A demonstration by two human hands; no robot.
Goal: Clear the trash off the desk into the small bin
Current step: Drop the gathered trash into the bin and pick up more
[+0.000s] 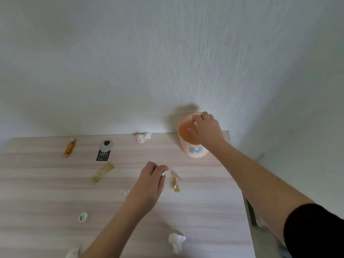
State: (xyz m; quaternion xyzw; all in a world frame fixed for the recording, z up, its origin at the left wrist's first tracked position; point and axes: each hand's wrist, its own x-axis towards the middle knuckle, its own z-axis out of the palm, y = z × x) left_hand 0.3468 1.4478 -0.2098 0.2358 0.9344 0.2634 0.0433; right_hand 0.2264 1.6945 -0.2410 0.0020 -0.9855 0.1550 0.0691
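The small peach bin (193, 149) stands at the desk's far right, against the wall. My right hand (205, 128) hangs over its mouth, fingers spread and pointing down inside, with nothing seen in them. My left hand (150, 181) is at mid-desk, thumb and fingers pinched on a small dark scrap (160, 171). A gold wrapper (175, 181) lies just right of that hand. Further left lie a yellow wrapper (102, 172), a black tag (103, 152) printed "100%" and a golden candy wrapper (69, 148). One crumpled tissue (143, 137) sits at the back edge, another (176, 241) near the front.
The light wood desk (204, 211) ends at the wall behind and drops off on the right. A small white-and-green cap (83, 217) lies front left, a tiny white scrap (125, 192) sits beside my left wrist, and a white wad (73, 253) shows at the bottom edge.
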